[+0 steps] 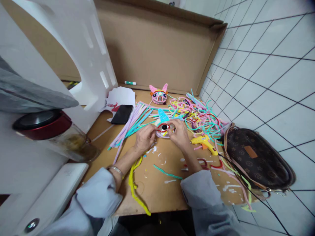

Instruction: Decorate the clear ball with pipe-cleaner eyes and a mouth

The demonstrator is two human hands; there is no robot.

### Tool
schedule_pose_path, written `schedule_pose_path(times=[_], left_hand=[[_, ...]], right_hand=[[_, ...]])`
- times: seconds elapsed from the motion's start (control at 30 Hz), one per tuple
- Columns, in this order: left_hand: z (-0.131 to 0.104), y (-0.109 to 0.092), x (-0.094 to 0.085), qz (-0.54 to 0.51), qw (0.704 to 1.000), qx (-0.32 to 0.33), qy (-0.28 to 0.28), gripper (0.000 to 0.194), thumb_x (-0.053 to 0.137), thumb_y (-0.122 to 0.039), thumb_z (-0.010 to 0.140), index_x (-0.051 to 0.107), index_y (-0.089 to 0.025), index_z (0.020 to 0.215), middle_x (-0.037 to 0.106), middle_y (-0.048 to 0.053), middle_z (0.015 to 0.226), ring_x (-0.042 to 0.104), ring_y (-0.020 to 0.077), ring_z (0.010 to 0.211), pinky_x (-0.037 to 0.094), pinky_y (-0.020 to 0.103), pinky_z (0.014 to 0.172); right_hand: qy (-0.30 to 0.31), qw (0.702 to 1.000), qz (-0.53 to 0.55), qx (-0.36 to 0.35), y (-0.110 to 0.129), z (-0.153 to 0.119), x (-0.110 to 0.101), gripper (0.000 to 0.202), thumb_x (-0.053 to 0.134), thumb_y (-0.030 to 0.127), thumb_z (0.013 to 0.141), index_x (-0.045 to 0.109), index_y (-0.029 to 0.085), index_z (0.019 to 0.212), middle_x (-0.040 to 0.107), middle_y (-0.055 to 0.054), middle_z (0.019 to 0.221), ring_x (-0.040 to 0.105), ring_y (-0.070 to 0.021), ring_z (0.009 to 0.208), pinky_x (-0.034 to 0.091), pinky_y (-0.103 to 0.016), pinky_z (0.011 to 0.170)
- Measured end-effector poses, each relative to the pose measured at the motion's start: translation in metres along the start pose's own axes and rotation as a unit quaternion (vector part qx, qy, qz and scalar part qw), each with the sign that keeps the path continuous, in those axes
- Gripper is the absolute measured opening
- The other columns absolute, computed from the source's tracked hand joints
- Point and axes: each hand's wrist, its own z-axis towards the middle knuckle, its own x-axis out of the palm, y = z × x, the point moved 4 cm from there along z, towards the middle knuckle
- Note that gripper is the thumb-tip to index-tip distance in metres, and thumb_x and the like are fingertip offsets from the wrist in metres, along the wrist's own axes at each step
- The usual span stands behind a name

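My left hand [145,137] pinches the left side of a small pipe-cleaner animal head [161,133], near the end of a red strip. That head has a blue pointed ear, a black eye outlined in red and a pale lilac underside. On its other side my right hand [179,134] is curled, with its fingers closed on the edge and covering part of the face. Behind it sits a similar pink head [159,95] with two pink ears and two eyes. A yellow pipe-cleaner strand [133,183] lies below my left wrist.
Loose coloured pipe cleaners [197,113] are heaped at the right, with straight ones [134,124] at the left. A yellow glue gun [205,144] lies by a brown handbag [256,157]. A black phone [122,114], a marker [130,83] and a glass bottle [71,141] are leftward.
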Motion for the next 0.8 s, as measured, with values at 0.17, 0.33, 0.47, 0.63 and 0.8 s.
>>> schedule_pose_path(times=[0.17,0.33,0.47,0.63,0.8], left_hand=[[0.0025,-0.007,-0.0042,0.054,0.997,0.054,-0.001,0.017,0.048,-0.01,0.085,0.062,-0.018,0.086,0.072,0.006,0.081,0.066,0.0164,0.073,0.047,0.027,0.067],[0.0027,-0.0088,-0.0068,0.092,0.993,0.07,0.016,0.019,0.047,-0.009,0.087,0.063,-0.018,0.084,0.073,0.006,0.077,0.066,0.0168,0.069,0.044,0.028,0.064],[0.002,-0.0098,-0.0085,0.095,0.992,0.077,0.014,0.018,0.048,-0.009,0.086,0.064,-0.017,0.087,0.075,0.007,0.081,0.067,0.0173,0.071,0.046,0.028,0.066],[0.002,-0.0108,-0.0096,0.071,0.996,0.049,0.017,0.019,0.05,-0.012,0.085,0.067,-0.017,0.091,0.076,0.008,0.086,0.07,0.0179,0.076,0.051,0.028,0.071],[-0.0012,-0.0043,-0.0082,0.035,0.999,0.001,0.018,0.02,0.053,-0.019,0.087,0.071,-0.018,0.096,0.077,0.009,0.089,0.071,0.0186,0.081,0.054,0.028,0.077]], right_hand=[[0.002,1.0,0.002,-0.001,-0.0006,0.0002,0.0007,0.02,0.059,0.009,0.071,0.066,0.02,0.087,0.068,-0.007,0.095,0.059,-0.0245,0.098,0.044,-0.039,0.092],[-0.009,1.0,-0.003,-0.003,-0.0023,-0.0009,0.0017,0.022,0.059,0.009,0.072,0.066,0.02,0.089,0.069,-0.007,0.1,0.06,-0.0242,0.1,0.044,-0.039,0.094],[-0.005,1.0,-0.005,-0.001,-0.004,-0.0011,0.0028,0.023,0.06,0.009,0.072,0.067,0.019,0.092,0.069,-0.008,0.102,0.059,-0.0244,0.102,0.044,-0.039,0.094],[-0.005,1.0,-0.003,-0.002,-0.0032,-0.0009,0.0023,0.021,0.059,0.01,0.073,0.066,0.02,0.09,0.068,-0.007,0.099,0.059,-0.0248,0.1,0.044,-0.039,0.093],[-0.003,1.0,-0.01,-0.004,0.0009,-0.0016,0.0019,0.021,0.058,0.01,0.074,0.066,0.02,0.091,0.067,-0.007,0.097,0.059,-0.0253,0.1,0.044,-0.04,0.093]])
